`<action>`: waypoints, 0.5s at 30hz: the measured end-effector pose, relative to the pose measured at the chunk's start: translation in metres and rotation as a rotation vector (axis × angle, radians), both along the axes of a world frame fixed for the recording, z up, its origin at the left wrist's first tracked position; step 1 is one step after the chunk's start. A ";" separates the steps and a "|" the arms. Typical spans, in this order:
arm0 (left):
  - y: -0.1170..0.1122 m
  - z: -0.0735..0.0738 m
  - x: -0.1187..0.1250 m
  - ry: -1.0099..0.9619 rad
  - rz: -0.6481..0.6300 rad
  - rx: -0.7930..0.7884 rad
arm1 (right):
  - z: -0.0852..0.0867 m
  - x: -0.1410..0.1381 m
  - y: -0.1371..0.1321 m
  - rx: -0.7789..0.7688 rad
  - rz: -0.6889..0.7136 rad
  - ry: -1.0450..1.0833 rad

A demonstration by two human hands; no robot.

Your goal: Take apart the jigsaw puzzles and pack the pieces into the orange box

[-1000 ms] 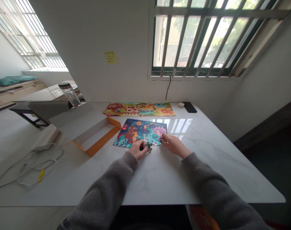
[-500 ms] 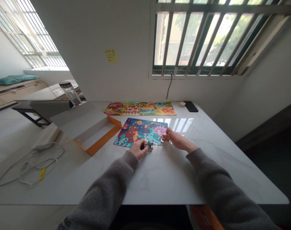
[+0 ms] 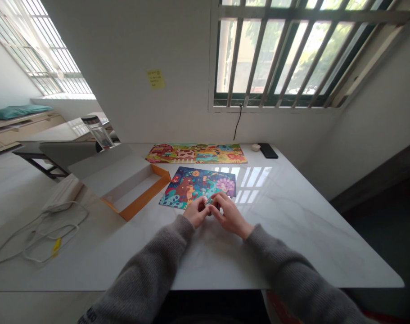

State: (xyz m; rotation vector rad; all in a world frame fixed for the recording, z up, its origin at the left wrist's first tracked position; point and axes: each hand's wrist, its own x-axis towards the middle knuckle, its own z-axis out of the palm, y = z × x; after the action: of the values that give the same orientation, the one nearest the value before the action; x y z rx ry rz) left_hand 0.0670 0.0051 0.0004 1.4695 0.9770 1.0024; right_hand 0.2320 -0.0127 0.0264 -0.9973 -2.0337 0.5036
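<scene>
A mostly assembled jigsaw puzzle (image 3: 184, 185) with a dark blue forest and animals lies flat on the white table. At its near edge, my left hand (image 3: 195, 213) is closed around some puzzle pieces (image 3: 209, 202), largely covered by the fingers. My right hand (image 3: 229, 214) meets it there, thumb and fingertips closed on the same pieces. How many pieces are between the hands I cannot make out. The puzzle's lower edge is partly hidden behind both hands.
An open orange-edged box (image 3: 133, 204) stands left of the puzzle. Behind lies a long farm-and-animal picture strip (image 3: 194, 154), with a small white dish (image 3: 255, 147) and a black phone (image 3: 268, 150) to its right. A white cable (image 3: 71, 229) curls at the left.
My right hand has moved left from the puzzle's right edge, where it held an orange piece, to the pieces in my left hand. My left hand has hardly moved.
</scene>
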 end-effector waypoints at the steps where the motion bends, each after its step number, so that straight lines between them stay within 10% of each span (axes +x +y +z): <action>1: 0.001 0.000 -0.001 -0.034 -0.015 -0.022 | -0.001 0.004 0.002 -0.024 0.045 0.026; 9: 0.004 0.006 -0.012 -0.076 -0.105 -0.034 | -0.018 0.024 0.015 -0.279 -0.005 0.121; 15: 0.005 0.004 -0.025 0.197 -0.116 0.182 | -0.024 0.028 0.020 -0.122 0.045 0.010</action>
State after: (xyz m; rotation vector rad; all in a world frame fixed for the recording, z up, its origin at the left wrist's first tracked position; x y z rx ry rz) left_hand 0.0416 0.0099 0.0039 1.7830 0.9461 0.8923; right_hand 0.2604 0.0071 0.0024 -1.0198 -2.0401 0.6618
